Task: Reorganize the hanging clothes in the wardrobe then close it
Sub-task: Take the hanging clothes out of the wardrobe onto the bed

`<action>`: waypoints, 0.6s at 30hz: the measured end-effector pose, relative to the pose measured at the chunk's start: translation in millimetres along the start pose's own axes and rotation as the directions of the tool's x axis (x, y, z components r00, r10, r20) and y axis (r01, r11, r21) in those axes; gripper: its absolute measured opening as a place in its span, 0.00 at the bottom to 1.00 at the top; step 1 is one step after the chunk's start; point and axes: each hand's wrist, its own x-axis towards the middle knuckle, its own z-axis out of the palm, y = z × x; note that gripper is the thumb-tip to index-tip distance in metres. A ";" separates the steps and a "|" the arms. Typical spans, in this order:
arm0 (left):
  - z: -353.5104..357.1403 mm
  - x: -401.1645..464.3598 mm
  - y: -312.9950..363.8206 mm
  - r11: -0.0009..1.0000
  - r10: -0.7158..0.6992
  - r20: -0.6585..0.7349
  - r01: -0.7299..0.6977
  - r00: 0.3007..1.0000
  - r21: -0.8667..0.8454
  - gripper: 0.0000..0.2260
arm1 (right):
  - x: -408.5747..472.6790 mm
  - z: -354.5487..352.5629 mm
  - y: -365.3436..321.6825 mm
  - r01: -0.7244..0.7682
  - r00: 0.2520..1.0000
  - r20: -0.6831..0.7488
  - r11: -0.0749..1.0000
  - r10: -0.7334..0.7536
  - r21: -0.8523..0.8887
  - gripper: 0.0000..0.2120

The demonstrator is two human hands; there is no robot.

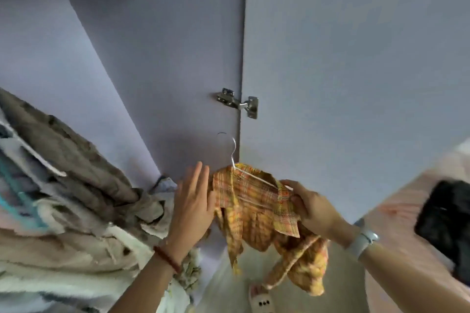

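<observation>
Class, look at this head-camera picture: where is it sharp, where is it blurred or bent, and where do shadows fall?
Head view: the metal hinge is fairly crisp; the hanging clothes at left smear into blocky blur; the dark object at right is soft. The wide lens slants the wardrobe panels. Light is soft, without glare; a faint shadow lies behind the hanger hook above the plaid shirt.

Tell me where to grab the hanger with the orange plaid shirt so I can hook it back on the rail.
Grip the hanger at its bare wire neck, just below the hook, coming from the left with the open left hand. The shirt covers the arms, and the right hand already pinches the right shoulder.
</observation>
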 end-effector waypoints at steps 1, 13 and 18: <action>12.7 2.5 12.5 0.998 0.053 0.036 -0.052 0.998 -0.023 0.24 | -21.8 -5.8 7.3 -0.004 1.000 -0.010 1.000 0.004 -0.015 0.22; 84.0 -35.0 213.1 0.766 0.453 0.306 -0.190 0.837 -0.614 0.06 | -243.8 -60.3 98.7 -0.430 0.851 -0.386 0.895 0.357 -0.119 0.16; 99.0 -39.5 330.7 0.710 0.587 0.255 -0.338 0.768 -0.617 0.08 | -327.9 -74.2 129.4 -0.562 0.759 -0.434 0.825 0.486 -0.059 0.23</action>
